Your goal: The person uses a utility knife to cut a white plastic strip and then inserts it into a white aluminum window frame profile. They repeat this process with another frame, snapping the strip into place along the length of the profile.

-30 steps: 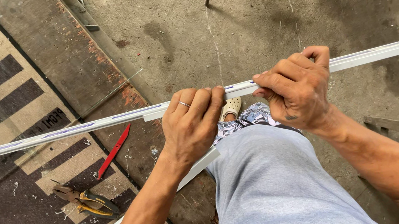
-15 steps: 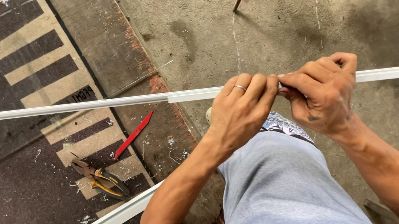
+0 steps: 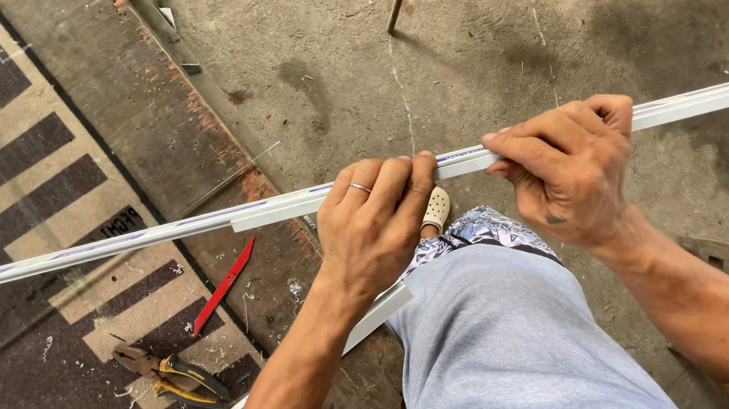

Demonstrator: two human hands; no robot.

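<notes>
Both hands clamped on a long white strip, held level over the concrete floor.

The white strip spans the view; left hand and right hand grip it side by side. Below left: pliers, red blade.

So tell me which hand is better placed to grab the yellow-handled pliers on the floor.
Left, probably: the left hand grips the long white strip nearer the yellow-handled pliers.
</notes>
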